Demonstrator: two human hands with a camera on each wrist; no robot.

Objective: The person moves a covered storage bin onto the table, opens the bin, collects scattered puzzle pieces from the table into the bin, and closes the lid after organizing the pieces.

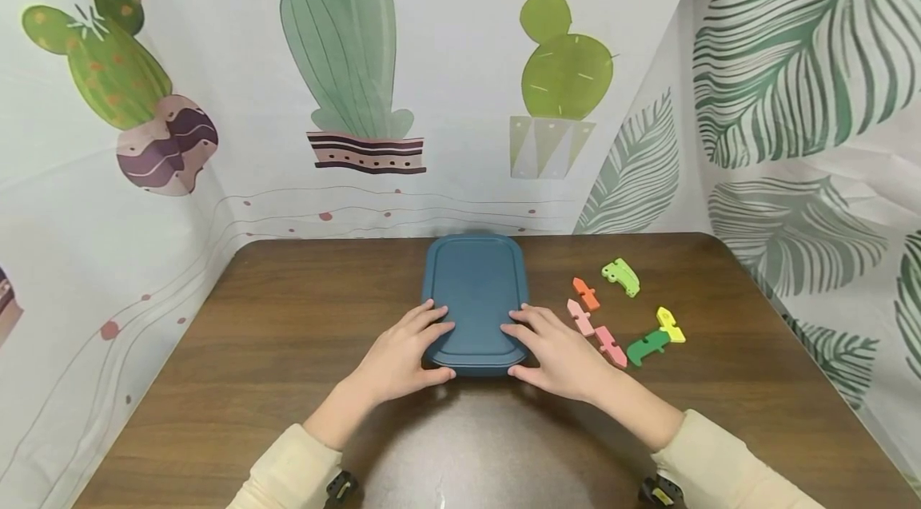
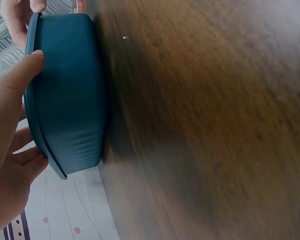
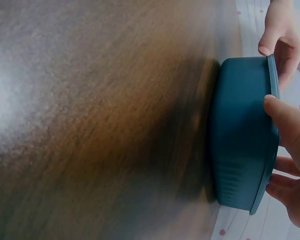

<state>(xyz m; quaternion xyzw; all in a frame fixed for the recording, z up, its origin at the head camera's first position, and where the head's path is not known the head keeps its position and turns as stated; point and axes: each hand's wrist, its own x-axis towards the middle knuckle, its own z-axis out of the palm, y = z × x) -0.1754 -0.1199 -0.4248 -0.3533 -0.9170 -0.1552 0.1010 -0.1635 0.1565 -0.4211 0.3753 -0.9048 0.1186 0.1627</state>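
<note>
Box: a dark teal lidded box [image 1: 476,297] sits flat on the brown wooden table [image 1: 288,333], at the middle, its long side running away from the person.
Lid: the lid [image 1: 478,285] is on and looks seated all round; in both wrist views its rim [image 3: 272,100] stands out past the box wall.
Left hand: the left hand [image 1: 400,357] lies at the box's near left corner, fingers spread over the lid edge and thumb [image 2: 20,75] hooked against the rim, so it is clasping the lid edge.
Right hand: the right hand [image 1: 557,353] mirrors it at the near right corner, fingers on top of the lid, thumb [image 3: 280,112] pressed on the rim; it too grips the lid edge.
Puzzle pieces: loose coloured pieces lie on the table just right of the box, none touched: an orange one [image 1: 586,293], a light green one [image 1: 622,276], a yellow one [image 1: 670,324], a dark green one [image 1: 646,347] and two pink ones [image 1: 596,330] end to end.
Surroundings: cloth backdrops printed with cacti [image 1: 352,53] and leaves [image 1: 791,61] close in the table.
Progress: judging by the grip, the work is at its start; the box is closed, not lifted, and the pieces lie outside it.
</note>
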